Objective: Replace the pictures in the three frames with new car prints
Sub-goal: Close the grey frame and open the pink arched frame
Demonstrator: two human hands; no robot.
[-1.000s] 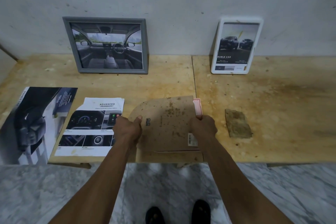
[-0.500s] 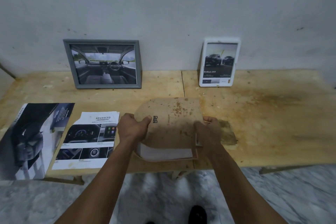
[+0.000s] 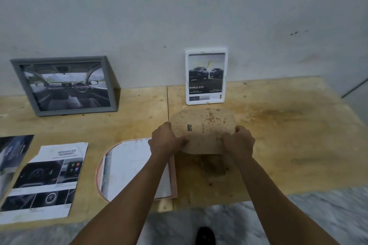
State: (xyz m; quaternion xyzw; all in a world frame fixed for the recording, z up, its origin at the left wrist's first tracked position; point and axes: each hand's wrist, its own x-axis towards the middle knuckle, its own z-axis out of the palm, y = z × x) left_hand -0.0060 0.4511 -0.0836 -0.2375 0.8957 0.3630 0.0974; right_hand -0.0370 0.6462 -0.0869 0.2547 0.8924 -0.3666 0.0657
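I hold a brown arched backing board (image 3: 203,127) above the table, my left hand (image 3: 167,139) gripping its left edge and my right hand (image 3: 238,141) its right edge. To the left of it a pink arch-shaped frame (image 3: 174,177) lies face down with the white back of a picture (image 3: 127,167) showing inside it. A grey frame (image 3: 65,85) with a car-interior print and a white frame (image 3: 206,75) with a two-car print lean on the wall. A loose "ADVANCED" car print (image 3: 45,179) lies at the front left, a darker print (image 3: 12,153) beside it.
A small brown piece (image 3: 214,167) lies on the stained plywood table (image 3: 288,145) below the board. The table's front edge runs close to my arms, with marble floor (image 3: 318,217) and my shoe (image 3: 205,235) beneath. The wall stands right behind the frames.
Both hands have lifted the backing board off the pink frame and carried it up and to the right. The frame with the picture's white back now lies uncovered on the table.
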